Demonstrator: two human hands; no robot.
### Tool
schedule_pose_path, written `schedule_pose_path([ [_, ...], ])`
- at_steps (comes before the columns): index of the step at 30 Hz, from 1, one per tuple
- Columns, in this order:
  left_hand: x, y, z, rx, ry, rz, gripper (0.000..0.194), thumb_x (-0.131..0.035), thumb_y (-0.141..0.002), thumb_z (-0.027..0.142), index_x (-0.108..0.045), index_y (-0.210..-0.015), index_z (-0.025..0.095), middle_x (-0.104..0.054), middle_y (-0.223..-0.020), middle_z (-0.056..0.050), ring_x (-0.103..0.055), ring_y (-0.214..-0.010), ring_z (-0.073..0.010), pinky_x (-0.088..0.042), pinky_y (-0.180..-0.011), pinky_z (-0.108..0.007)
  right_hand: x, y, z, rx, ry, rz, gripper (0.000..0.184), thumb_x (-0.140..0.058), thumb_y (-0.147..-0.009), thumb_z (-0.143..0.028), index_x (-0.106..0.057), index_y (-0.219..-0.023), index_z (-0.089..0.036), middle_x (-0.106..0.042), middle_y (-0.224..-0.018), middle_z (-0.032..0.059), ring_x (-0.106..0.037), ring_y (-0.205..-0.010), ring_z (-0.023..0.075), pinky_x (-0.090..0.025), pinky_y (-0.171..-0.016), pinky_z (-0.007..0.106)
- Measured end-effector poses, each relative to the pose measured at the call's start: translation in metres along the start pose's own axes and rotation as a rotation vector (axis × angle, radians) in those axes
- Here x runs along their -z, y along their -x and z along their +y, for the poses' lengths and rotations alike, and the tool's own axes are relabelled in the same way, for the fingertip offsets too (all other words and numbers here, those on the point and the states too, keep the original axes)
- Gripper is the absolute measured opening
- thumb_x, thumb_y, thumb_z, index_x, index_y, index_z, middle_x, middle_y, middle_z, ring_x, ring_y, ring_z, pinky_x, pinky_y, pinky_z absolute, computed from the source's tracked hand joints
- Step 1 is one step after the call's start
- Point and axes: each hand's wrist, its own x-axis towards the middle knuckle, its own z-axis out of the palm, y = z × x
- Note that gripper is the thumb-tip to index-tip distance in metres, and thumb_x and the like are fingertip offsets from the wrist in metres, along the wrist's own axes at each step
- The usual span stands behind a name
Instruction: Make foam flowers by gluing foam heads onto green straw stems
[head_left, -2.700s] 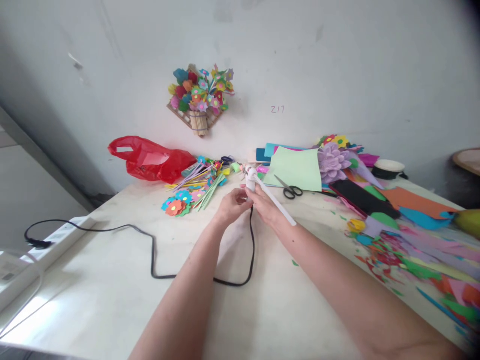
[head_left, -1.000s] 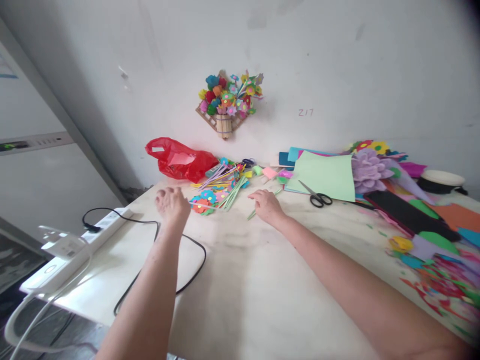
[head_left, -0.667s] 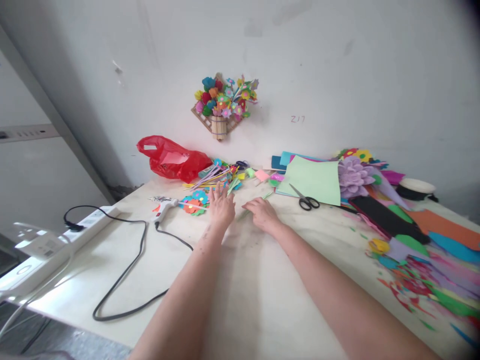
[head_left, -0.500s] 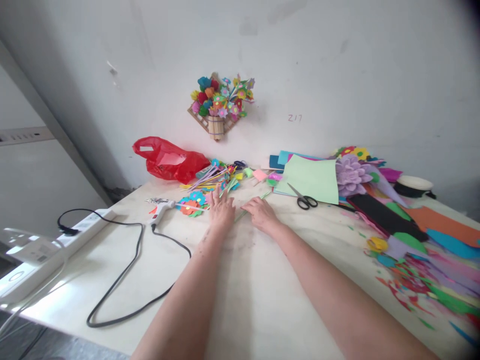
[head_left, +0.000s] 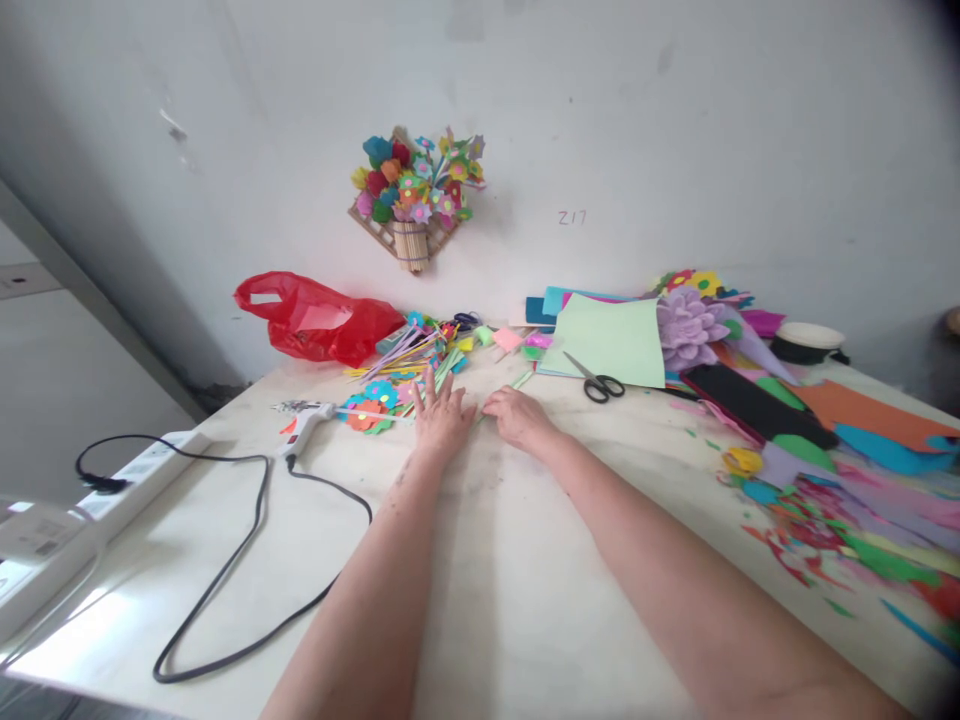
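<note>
My left hand lies palm down on the table with its fingers spread, beside the foam flowers. Close to its right, my right hand is bent with fingers pressed together over a thin pale green strip. One end of that strip sticks out beyond the knuckles; a short bit shows between the two hands. The right fingertips are partly hidden. Blue and orange foam flowers and a bundle of thin coloured sticks lie to the left of and behind my left hand.
A white glue gun with a looping black cord lies left. Black-handled scissors rest by a pale green sheet. A dark phone-like slab and foam scraps are right. Behind sits a red plastic bag.
The view has turned slightly to the right, so the things on the table appear farther left. The hands are a little closer together, and the left fingers look more widely spread.
</note>
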Motion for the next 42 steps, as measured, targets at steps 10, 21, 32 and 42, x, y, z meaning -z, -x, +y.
schedule_pose_path([
  [10,-0.005,-0.002,-0.001,0.014,-0.001,-0.085,0.047,-0.036,-0.081,0.049,-0.052,-0.118,0.024,-0.032,-0.14,-0.002,-0.001,-0.134,-0.0283,0.003,-0.104,-0.056,0.009,0.002,0.0,-0.009,0.077,-0.059,0.03,-0.046,-0.078,-0.011,-0.069,-0.092,-0.022,-0.062,-0.103,0.0056,-0.043,-0.101,0.0211,-0.035,-0.082,0.031],
  [21,-0.004,-0.004,-0.007,0.006,0.002,-0.159,0.05,-0.04,-0.078,0.054,-0.049,-0.12,0.027,-0.031,-0.141,-0.004,-0.003,-0.134,-0.0279,0.005,-0.102,-0.057,0.011,0.003,-0.003,-0.09,0.019,-0.053,0.026,-0.044,-0.084,-0.018,-0.069,-0.092,-0.021,-0.058,-0.108,0.0072,-0.043,-0.104,0.0193,-0.033,-0.084,0.03],
  [32,-0.005,-0.005,-0.008,-0.025,0.002,-0.142,0.055,-0.039,-0.077,0.058,-0.046,-0.123,0.029,-0.03,-0.141,-0.002,-0.002,-0.133,-0.029,0.005,-0.102,-0.057,0.002,0.001,0.011,-0.246,-0.115,0.018,0.038,-0.045,-0.075,-0.008,-0.066,-0.101,-0.026,-0.058,-0.11,0.0003,-0.044,-0.098,0.0177,-0.035,-0.084,0.027],
  [42,-0.005,-0.006,-0.01,0.026,0.048,-0.211,0.055,-0.037,-0.077,0.058,-0.041,-0.127,0.036,-0.03,-0.141,0.0,0.0,-0.133,-0.0308,0.006,-0.1,-0.06,0.013,0.007,0.008,-0.158,0.103,-0.071,0.035,-0.047,-0.077,-0.014,-0.065,-0.104,-0.027,-0.051,-0.123,0.0024,-0.038,-0.108,0.023,-0.031,-0.083,0.034],
])
